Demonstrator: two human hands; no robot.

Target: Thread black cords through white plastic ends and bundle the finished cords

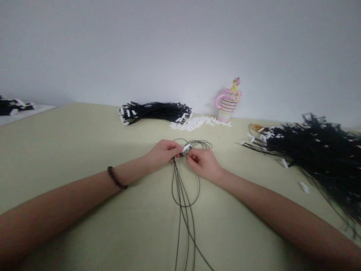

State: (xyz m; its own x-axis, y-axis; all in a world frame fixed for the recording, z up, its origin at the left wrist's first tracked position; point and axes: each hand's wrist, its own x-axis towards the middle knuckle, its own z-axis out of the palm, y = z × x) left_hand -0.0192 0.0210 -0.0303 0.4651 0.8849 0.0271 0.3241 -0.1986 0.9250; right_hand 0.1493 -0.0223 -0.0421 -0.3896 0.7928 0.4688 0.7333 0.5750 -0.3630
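Note:
My left hand (163,151) and my right hand (203,162) meet at the middle of the table, both with fingers pinched. Between their fingertips sits a small white connector (186,147) on the end of thin black cords (182,195). The cords loop behind the hands and trail down toward me over the pale tabletop (84,150). A dark bead bracelet (116,178) is on my left wrist.
A tied bundle of black cords with white tips (155,111) lies at the back, with a heap of loose white connectors (197,123) beside it. A pink striped cup (228,103) stands by the wall. A large loose pile of black cords (316,145) fills the right side.

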